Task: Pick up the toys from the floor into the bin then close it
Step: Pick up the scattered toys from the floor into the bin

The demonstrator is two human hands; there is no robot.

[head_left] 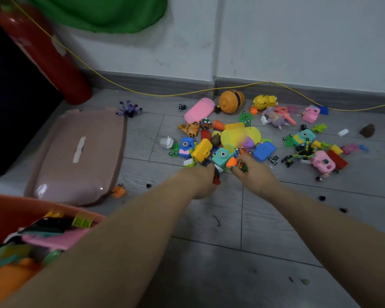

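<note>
Several bright plastic toys lie in a heap on the grey floor by the wall, among them a teal toy camera (pixel 222 154), a yellow toy camera (pixel 202 150) and a pink case (pixel 199 110). My left hand (pixel 201 182) reaches into the near edge of the heap and grips small pieces, a red block (pixel 216 180) showing under its fingers. My right hand (pixel 252 172) is beside it, fingers curled over small toys next to an orange piece (pixel 231 162). The orange bin (pixel 13 213) stands at the lower left, holding toys. Its pink lid (pixel 76 156) lies flat on the floor behind it.
A red fire extinguisher (pixel 42 52) leans at the left wall. A yellow cord (pixel 187 93) runs along the skirting. More toys spread to the right, such as a pink camera (pixel 322 163). Small black bits dot the floor near my arms.
</note>
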